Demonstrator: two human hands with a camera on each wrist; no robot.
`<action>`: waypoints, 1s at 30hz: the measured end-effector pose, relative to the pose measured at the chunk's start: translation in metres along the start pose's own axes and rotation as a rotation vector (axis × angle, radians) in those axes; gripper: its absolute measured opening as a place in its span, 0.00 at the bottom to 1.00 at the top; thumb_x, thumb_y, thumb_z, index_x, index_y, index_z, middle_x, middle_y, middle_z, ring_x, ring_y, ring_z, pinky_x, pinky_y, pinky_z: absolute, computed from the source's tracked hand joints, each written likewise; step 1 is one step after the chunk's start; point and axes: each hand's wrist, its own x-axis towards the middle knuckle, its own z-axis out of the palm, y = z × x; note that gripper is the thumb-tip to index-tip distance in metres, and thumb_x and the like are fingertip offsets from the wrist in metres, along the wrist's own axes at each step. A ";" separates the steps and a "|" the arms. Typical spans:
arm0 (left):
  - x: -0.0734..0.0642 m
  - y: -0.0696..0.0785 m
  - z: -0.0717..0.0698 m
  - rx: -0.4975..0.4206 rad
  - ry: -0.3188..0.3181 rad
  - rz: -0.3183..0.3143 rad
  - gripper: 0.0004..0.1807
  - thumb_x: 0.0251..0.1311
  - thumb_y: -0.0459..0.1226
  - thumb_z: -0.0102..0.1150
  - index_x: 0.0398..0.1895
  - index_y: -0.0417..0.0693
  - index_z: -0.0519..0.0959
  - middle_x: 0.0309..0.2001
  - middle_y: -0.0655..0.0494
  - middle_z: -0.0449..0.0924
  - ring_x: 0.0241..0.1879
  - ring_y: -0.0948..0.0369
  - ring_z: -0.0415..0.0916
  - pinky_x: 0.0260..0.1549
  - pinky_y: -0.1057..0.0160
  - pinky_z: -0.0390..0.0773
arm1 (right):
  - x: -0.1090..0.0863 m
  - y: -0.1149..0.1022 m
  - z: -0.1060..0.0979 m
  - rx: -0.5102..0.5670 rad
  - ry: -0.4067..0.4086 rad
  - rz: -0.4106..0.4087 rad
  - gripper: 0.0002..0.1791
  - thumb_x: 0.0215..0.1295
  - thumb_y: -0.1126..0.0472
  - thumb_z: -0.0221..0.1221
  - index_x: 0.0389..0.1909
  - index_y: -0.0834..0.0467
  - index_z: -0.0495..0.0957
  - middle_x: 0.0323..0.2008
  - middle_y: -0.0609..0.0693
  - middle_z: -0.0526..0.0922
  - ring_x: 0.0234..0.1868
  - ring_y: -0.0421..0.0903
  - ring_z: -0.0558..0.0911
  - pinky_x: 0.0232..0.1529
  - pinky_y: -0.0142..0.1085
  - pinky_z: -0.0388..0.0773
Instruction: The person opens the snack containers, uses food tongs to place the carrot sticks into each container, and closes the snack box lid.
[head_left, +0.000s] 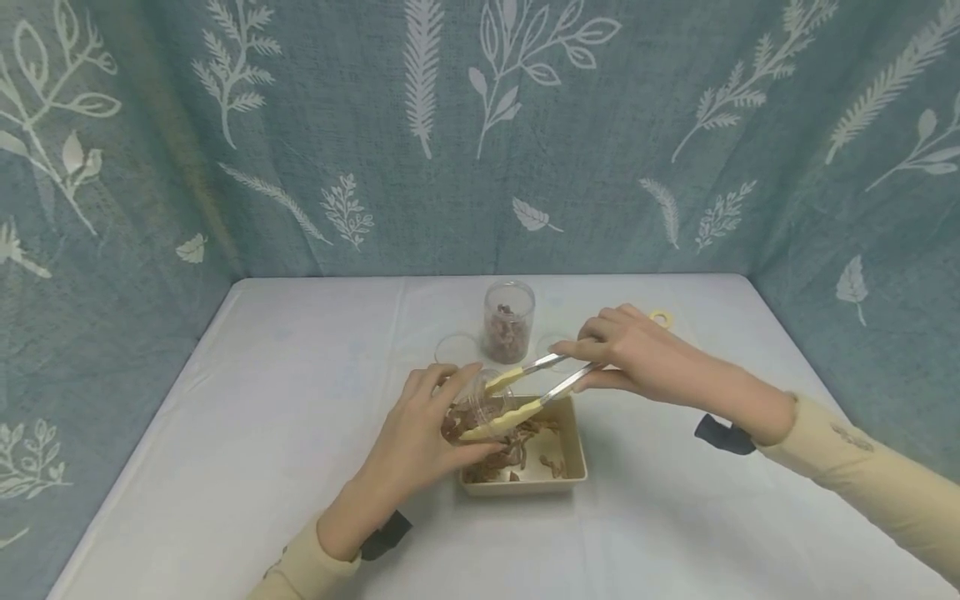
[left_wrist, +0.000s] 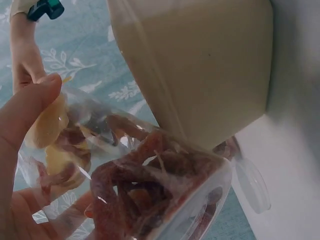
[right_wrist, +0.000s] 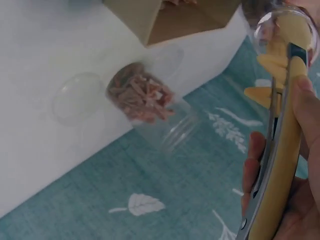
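My left hand grips a clear plastic jar holding reddish-brown strips that look like dried meat. The jar lies tilted over a beige tray, its mouth toward the right. With my right hand I hold metal tongs that have yellow tips and, in the right wrist view, a yellow handle. Their tips reach into the jar's mouth, among the strips in the left wrist view. More strips and small pieces lie scattered on the tray's bottom.
Behind the tray stands a second clear jar, upright and partly filled with similar strips. Round clear lids lie on the white table beside it. A yellow ring shows beyond my right hand. Patterned teal curtains enclose the table.
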 end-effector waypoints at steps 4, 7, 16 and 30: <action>0.000 -0.002 -0.001 -0.016 -0.016 -0.019 0.49 0.31 0.56 0.75 0.63 0.55 0.66 0.50 0.54 0.68 0.49 0.54 0.66 0.38 0.57 0.79 | -0.001 0.000 -0.005 -0.023 0.001 0.003 0.27 0.53 0.45 0.62 0.56 0.47 0.76 0.32 0.43 0.79 0.33 0.41 0.73 0.35 0.35 0.66; 0.000 -0.003 -0.003 -0.031 -0.030 -0.039 0.49 0.31 0.56 0.75 0.63 0.58 0.66 0.50 0.55 0.69 0.48 0.56 0.66 0.38 0.58 0.79 | -0.002 0.002 -0.010 -0.039 0.014 0.001 0.28 0.52 0.45 0.62 0.56 0.48 0.76 0.33 0.43 0.79 0.33 0.42 0.73 0.35 0.36 0.66; 0.002 -0.012 -0.010 -0.076 -0.051 -0.094 0.49 0.32 0.54 0.75 0.64 0.55 0.65 0.51 0.57 0.69 0.52 0.57 0.66 0.50 0.54 0.76 | -0.011 0.014 -0.025 -0.060 0.066 -0.022 0.29 0.56 0.42 0.59 0.56 0.51 0.75 0.35 0.47 0.78 0.34 0.44 0.73 0.40 0.41 0.69; 0.006 -0.026 -0.022 -0.178 -0.018 -0.164 0.51 0.33 0.55 0.75 0.65 0.57 0.63 0.55 0.56 0.68 0.56 0.56 0.65 0.56 0.48 0.70 | -0.031 0.039 -0.031 -0.129 0.029 0.085 0.41 0.58 0.38 0.55 0.67 0.56 0.61 0.43 0.51 0.76 0.26 0.38 0.72 0.22 0.31 0.69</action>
